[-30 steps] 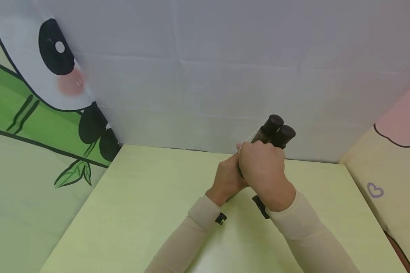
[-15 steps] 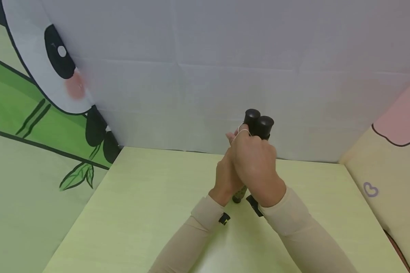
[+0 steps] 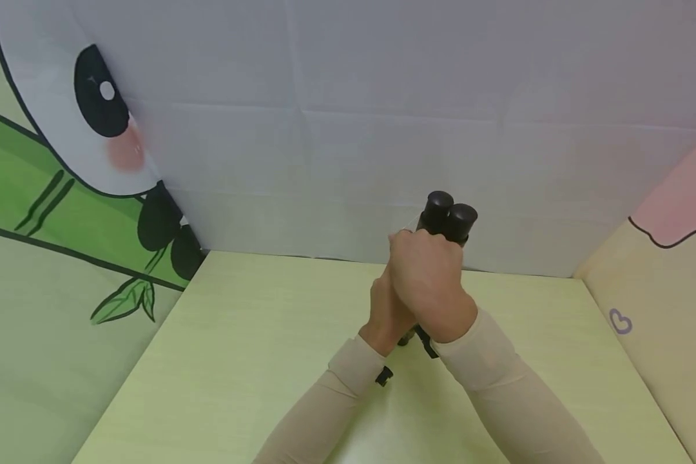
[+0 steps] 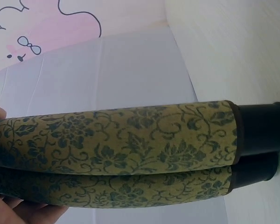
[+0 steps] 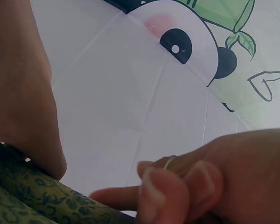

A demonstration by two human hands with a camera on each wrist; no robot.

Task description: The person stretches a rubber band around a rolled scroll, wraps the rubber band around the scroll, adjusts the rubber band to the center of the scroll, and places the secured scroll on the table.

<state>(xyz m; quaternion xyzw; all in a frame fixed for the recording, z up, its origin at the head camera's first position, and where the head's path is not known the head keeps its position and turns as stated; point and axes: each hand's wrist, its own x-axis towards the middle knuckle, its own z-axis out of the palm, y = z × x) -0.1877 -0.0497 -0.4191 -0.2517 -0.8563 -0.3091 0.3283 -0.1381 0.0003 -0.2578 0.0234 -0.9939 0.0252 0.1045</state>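
I see both hands on one bundle: a pair of rolls (image 4: 116, 140) in olive cloth with a dark flower print, side by side and touching. Black ends (image 4: 262, 129) stick out past the cloth; two more poke up above the hands. The rolls are tilted over the table (image 3: 255, 335), toward its back edge, lower end just showing by the wrists. Left hand (image 3: 390, 309) grips them, fingers wrapped round the cloth. Right hand (image 3: 432, 280) sits higher, back of the hand up, knuckles bent just below the black tops. Its fingertips are hidden, so I can't tell what it has hold of. Hands overlap from above (there seems to be a thin white string (image 3: 410, 223) at the knuckles, too faint to follow). Pale sleeves (image 3: 321, 406) on both arms, small black wrist camera (image 3: 384, 376) under the left cuff. Grey sheet (image 3: 336, 142) behind, cartoon panda (image 3: 52, 109) at left, purple heart (image 3: 620, 321) on the right wall.
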